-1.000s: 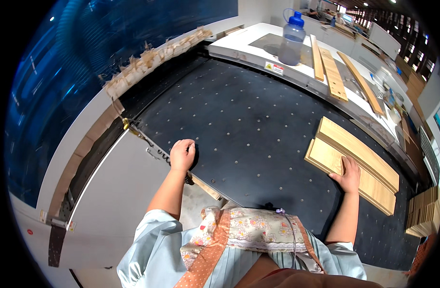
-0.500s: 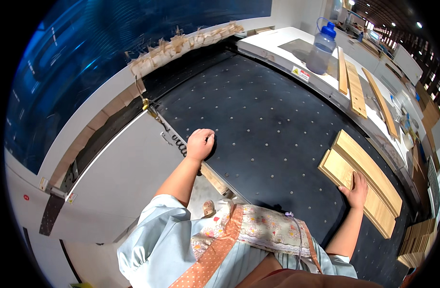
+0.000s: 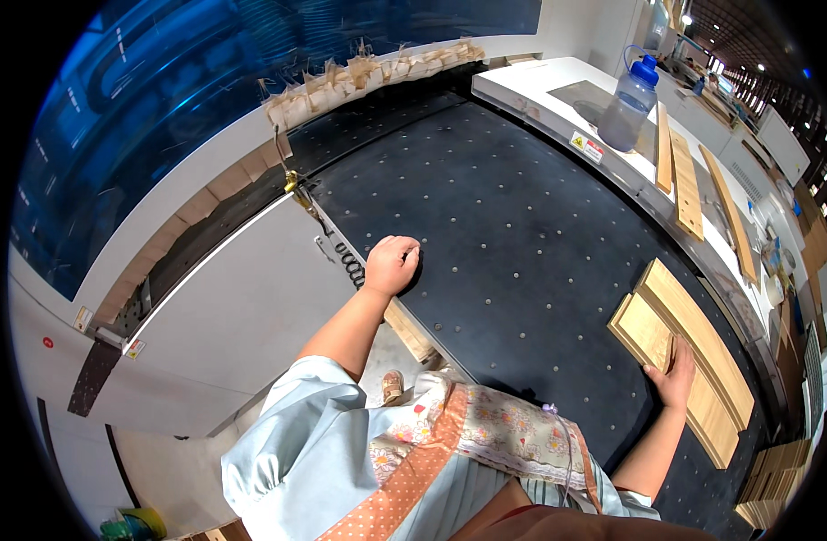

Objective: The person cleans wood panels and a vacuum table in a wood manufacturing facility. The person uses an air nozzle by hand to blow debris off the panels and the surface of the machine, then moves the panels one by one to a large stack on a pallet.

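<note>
My left hand [image 3: 392, 264] rests curled on the near edge of a wide black perforated table [image 3: 521, 234], with nothing in it. My right hand [image 3: 673, 374] lies flat on the near end of a stack of light wooden boards [image 3: 682, 353] at the table's right side, fingers spread over the top board's edge. The boards lie askew on one another. My forearms come up from the lower edge, over a light blue sleeve and a flowered apron.
A translucent water bottle with a blue cap [image 3: 628, 106] stands on a white bench behind the table. Long wooden strips [image 3: 685, 176] lie beside it. A row of wood offcuts [image 3: 359, 77] lines the far rim. More boards [image 3: 778, 482] are stacked low right.
The view has swung left and down. My left hand stays on the table's edge. My right hand stays on the boards, which now sit further right in the picture.
</note>
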The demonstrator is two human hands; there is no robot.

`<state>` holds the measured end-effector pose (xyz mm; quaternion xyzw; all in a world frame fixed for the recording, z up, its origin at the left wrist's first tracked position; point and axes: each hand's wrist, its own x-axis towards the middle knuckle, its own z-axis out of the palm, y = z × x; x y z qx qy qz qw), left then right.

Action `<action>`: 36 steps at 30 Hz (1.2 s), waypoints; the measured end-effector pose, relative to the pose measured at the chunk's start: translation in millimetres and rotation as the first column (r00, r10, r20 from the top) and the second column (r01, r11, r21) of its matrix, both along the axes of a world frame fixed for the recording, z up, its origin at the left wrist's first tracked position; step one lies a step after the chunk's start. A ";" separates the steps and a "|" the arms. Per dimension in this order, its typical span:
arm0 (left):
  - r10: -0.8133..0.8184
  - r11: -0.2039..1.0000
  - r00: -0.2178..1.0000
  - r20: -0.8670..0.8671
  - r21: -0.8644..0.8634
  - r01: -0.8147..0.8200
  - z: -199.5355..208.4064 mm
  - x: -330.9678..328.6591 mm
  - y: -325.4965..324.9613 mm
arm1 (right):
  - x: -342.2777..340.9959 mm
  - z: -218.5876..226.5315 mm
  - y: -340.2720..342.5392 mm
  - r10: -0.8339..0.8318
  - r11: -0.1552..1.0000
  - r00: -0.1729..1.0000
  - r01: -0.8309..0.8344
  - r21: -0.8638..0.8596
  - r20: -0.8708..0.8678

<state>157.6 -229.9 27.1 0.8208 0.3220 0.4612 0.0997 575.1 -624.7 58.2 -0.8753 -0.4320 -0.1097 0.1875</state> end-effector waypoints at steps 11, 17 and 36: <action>0.027 0.999 0.999 -0.020 0.018 -0.027 -0.7 0.0 -1.3 | -4.5 -1.2 -3.4 -0.062 0.992 0.998 0.065 -0.108 0.030; 0.042 0.999 0.995 -0.095 -0.025 -0.045 2.3 -0.1 -1.3 | -5.0 1.7 0.3 -0.033 0.993 0.998 0.039 -0.113 0.055; 0.020 0.996 0.994 -0.106 -0.084 -0.029 1.6 0.2 -0.5 | -12.0 8.2 1.5 -0.058 0.987 0.998 0.059 -0.148 0.016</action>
